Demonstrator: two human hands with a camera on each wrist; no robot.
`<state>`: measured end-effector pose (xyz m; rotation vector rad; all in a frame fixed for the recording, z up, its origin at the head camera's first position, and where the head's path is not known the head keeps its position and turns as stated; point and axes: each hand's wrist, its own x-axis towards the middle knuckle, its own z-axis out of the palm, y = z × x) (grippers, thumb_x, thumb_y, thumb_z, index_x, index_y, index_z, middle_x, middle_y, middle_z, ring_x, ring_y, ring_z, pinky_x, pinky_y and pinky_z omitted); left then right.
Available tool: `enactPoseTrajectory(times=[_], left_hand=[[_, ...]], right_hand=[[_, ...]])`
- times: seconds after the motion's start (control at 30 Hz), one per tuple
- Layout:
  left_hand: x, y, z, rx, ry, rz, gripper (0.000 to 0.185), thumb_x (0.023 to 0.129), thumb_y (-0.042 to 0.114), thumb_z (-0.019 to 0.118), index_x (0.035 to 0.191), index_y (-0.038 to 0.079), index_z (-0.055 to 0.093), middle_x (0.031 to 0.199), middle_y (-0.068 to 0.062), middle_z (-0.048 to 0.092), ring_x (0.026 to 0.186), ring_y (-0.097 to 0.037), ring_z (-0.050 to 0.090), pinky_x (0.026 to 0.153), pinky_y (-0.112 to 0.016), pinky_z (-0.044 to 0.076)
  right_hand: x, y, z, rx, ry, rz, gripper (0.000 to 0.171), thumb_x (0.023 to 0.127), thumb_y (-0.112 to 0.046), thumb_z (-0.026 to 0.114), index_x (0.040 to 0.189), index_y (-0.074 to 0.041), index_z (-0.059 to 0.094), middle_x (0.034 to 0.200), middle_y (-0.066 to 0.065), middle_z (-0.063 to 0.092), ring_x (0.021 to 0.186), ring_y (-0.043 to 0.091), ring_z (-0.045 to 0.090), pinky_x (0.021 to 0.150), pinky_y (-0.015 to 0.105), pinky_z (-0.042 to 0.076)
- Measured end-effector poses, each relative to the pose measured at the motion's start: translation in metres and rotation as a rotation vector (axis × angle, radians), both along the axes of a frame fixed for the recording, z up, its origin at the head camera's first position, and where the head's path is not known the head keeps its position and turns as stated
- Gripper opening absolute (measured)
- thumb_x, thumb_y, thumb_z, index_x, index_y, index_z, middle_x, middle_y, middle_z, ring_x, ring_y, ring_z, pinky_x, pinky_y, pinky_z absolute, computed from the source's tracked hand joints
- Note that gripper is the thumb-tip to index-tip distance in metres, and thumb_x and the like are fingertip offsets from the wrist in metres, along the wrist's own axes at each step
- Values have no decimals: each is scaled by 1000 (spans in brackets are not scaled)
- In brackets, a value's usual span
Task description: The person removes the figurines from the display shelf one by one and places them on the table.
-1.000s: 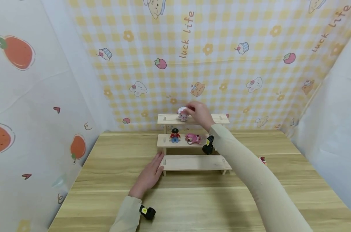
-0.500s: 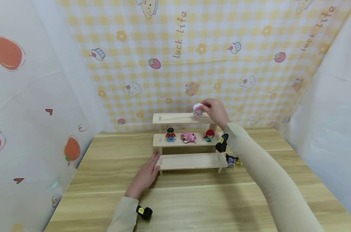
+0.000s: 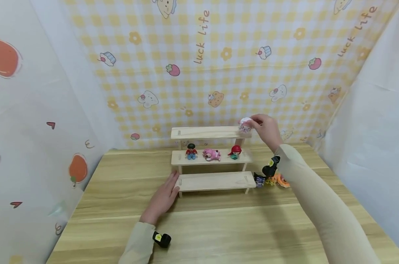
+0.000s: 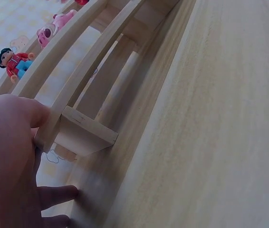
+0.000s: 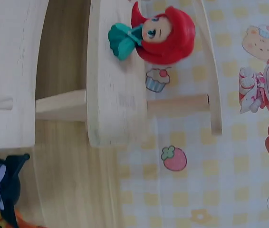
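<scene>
Pinching a pink figurine in the right hand fingers, it is held at the top shelf's end, while the stand is steadied by the flat, straight-fingered left hand on the counter.

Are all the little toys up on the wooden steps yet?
Not yet. Three sit on the middle step: a red-shirted figure, a pink bear and a red-haired doll. The right hand pinches a pink-and-white figure at the top step's right end. The left hand rests at the bottom step. A few toys lie on the table.
</scene>
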<state>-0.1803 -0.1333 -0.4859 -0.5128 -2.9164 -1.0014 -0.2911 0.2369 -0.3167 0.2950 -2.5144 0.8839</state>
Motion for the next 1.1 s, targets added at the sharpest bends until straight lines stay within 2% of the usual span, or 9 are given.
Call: enactPoseTrajectory(times=[0.17,0.37,0.53,0.67,0.8,0.9,1.1], left_hand=[[-2,2,-1,-1,12,-3,54,103,24,39,152,8,22,159,-13,19,142,-35,28,113,-51,28],[-3,4,0,-5,-11,-8,54,104,25,38,153,9,21,160,-12,16,143,-35,25,114,-52,27],[-3,5,1,4,-24,-12,55,104,25,38,153,9,19,160,-12,15,143,-35,23,114,-53,26],[1,1,-1,6,-37,-6,55,103,24,39,153,9,20,160,-13,15,143,-36,23,114,-54,26],[3,-3,-3,-9,-29,0,55,104,24,38,153,9,19,160,-13,15,143,-36,23,113,-55,26],[2,-3,-3,-6,-12,1,55,104,23,38,153,9,20,160,-13,16,143,-37,24,113,-55,26],[-2,1,-4,-3,-9,-19,54,104,25,37,153,10,19,160,-13,16,143,-36,24,113,-55,26]], right_hand=[[7,25,-3,11,2,-55,33,94,-26,61,110,2,68,102,22,68,88,32,64,76,47,51],[20,58,-9,31,-3,-124,31,94,-22,62,109,6,67,101,26,67,88,36,64,77,48,50],[37,84,-17,37,-55,-159,35,95,-25,59,109,7,66,102,26,67,88,36,62,76,47,49],[50,100,-30,40,-101,-174,35,96,-24,59,110,8,65,101,28,66,89,37,63,76,48,50],[59,114,-49,44,-109,-193,32,95,-20,60,108,9,65,97,27,67,85,35,62,71,42,51],[65,124,-63,37,-121,-207,31,96,-20,59,106,9,65,96,26,66,84,34,61,70,39,49],[87,146,-84,21,-157,-278,35,97,-24,57,108,9,63,98,27,65,87,35,61,70,41,48]])
